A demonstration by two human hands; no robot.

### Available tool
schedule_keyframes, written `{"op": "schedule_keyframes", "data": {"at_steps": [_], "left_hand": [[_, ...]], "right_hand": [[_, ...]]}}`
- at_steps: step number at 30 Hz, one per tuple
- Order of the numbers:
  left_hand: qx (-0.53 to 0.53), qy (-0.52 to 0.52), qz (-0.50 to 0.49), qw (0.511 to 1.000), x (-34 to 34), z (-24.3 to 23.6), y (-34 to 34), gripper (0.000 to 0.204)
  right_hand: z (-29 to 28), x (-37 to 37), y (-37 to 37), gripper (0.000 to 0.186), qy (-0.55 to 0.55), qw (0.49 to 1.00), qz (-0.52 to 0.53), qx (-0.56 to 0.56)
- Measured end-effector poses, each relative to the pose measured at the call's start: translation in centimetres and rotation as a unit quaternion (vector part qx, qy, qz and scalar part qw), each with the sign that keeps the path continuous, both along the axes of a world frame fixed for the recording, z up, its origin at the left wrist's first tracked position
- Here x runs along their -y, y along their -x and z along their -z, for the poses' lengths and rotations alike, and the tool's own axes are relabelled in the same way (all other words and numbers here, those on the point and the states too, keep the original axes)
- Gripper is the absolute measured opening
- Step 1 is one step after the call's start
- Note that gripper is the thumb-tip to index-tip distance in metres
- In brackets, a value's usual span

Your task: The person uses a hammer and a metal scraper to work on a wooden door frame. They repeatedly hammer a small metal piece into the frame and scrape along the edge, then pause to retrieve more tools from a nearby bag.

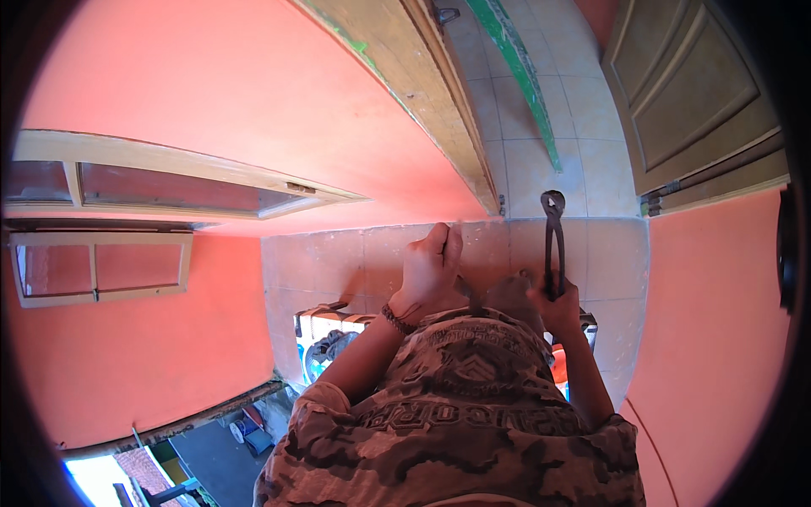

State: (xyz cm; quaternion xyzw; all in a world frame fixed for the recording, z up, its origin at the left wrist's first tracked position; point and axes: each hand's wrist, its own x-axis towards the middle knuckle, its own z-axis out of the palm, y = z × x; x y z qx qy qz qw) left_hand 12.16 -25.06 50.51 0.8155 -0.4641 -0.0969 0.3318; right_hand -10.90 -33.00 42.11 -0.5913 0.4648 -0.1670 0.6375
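Observation:
My right hand (pixel 559 306) grips the handles of dark metal pincers (pixel 553 232), whose jaws point away from me over the pale floor tiles (pixel 608 253). My left hand (pixel 431 272) has its fingers curled and presses against the tiles close to the foot of a wooden door frame (pixel 439 101). Whether it holds something small is hidden. A braided band (pixel 395 319) circles my left wrist. My camouflage shirt (pixel 473 406) fills the lower middle.
Orange walls (pixel 211 76) stand on both sides. An open wooden-framed window (pixel 169 182) is at the left and a panelled wooden door (pixel 693 93) at the upper right. A green strip (pixel 519 76) crosses the far tiles. Cluttered items (pixel 325 342) lie beside my left arm.

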Motion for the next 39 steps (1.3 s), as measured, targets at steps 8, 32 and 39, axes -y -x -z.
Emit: {"op": "schedule_keyframes", "data": {"at_steps": [8, 32, 39], "left_hand": [[-0.246, 0.218, 0.175, 0.928, 2.2, -4.1, -2.7, 0.021], [-0.382, 0.313, 0.033, 0.869, -13.4, 20.8, -13.4, 0.011], [-0.399, 0.345, -0.072, 0.847, -22.8, 26.2, -12.3, 0.012]], "right_hand": [[-5.0, -1.2, -3.5, 0.023, -0.090, 0.984, -0.110, 0.111], [14.3, -11.4, -16.3, 0.024, -0.032, 0.942, -0.333, -0.018], [18.0, -17.1, -14.9, 0.042, -0.004, 0.897, -0.441, -0.035]]}}
